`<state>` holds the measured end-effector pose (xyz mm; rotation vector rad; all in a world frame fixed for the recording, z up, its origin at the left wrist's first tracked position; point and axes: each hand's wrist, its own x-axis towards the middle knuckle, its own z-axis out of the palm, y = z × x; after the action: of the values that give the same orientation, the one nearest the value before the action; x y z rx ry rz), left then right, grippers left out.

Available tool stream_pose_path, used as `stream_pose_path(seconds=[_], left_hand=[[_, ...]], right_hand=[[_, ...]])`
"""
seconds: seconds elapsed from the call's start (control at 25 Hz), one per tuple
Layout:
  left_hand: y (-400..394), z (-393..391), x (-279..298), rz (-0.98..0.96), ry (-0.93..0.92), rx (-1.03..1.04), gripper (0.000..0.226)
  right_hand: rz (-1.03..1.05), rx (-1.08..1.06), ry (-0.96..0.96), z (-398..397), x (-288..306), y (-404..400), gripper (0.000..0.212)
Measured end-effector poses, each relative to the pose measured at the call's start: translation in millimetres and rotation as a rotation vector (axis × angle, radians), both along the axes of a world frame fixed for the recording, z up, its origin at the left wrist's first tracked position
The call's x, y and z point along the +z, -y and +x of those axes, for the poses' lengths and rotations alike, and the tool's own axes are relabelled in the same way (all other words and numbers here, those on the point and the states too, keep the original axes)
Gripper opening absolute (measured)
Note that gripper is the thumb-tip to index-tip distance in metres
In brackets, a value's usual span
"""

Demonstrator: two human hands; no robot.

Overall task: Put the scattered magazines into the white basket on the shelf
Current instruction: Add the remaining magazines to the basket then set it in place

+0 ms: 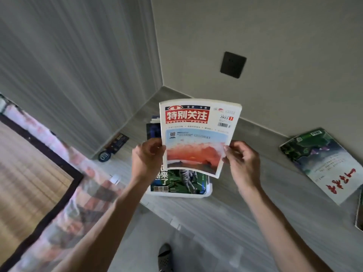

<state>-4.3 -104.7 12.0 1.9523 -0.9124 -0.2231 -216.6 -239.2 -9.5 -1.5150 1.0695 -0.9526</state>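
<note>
Head view: both hands hold up a white-covered magazine with a red title banner and an orange sunset picture point(198, 138), upright and slightly bowed, above the white basket point(208, 190). The left hand point(147, 157) pinches the magazine's left edge with curled fingers; the right hand point(242, 160) pinches its right edge between thumb and fingertips. The white basket stands on the grey wood-grain shelf point(245, 203) near the corner of the walls, and a green-covered magazine with a figure and white characters point(176, 182) already lies in it, partly hidden behind the held one. Dark magazine edges point(154, 128) show behind the held cover; whether they sit inside the basket cannot be told. To the right, well apart from the basket, a green and white magazine with red brush lettering point(324, 163) lies flat on the shelf, and the corner of another point(359, 213) shows at the frame edge. A black wall socket point(233, 64) sits on the right wall. A dark round object point(104, 156) and a dark printed strip point(117, 143) lie at the left wall. A blurred pink patterned cloth point(64, 193) fills the lower left.
</note>
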Motion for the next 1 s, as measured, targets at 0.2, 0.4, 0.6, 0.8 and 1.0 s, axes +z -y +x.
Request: stream_pose_path(seconds=[0.2, 0.4, 0.6, 0.8, 1.0], left_hand=[[-7.9, 41.1, -44.0, 0.210, -0.043, -0.016, 0.014], [-19.7, 54.2, -97.9, 0.370, -0.030, -0.055, 0.014], [-15.3, 38.1, -105.3, 0.338, -0.122, 0.085, 0.006], [-6.4, -40.7, -101.3, 0.180, -0.062, -0.050, 0.024], [47.5, -168.2, -87.6, 0.221, -0.203, -0.462, 0.028]], right_hand=[[0.125, -0.094, -0.149, 54.5, -53.2, -3.2, 0.020], [0.166, -0.102, -0.283, 58.2, -99.8, -16.6, 0.025], [0.110, -0.107, -0.381, 52.4, -104.0, -14.0, 0.011], [0.109, -0.199, -0.419, -42.8, -87.8, -37.5, 0.009], [0.378, -0.424, -0.511, -215.0, -107.7, -53.2, 0.012]])
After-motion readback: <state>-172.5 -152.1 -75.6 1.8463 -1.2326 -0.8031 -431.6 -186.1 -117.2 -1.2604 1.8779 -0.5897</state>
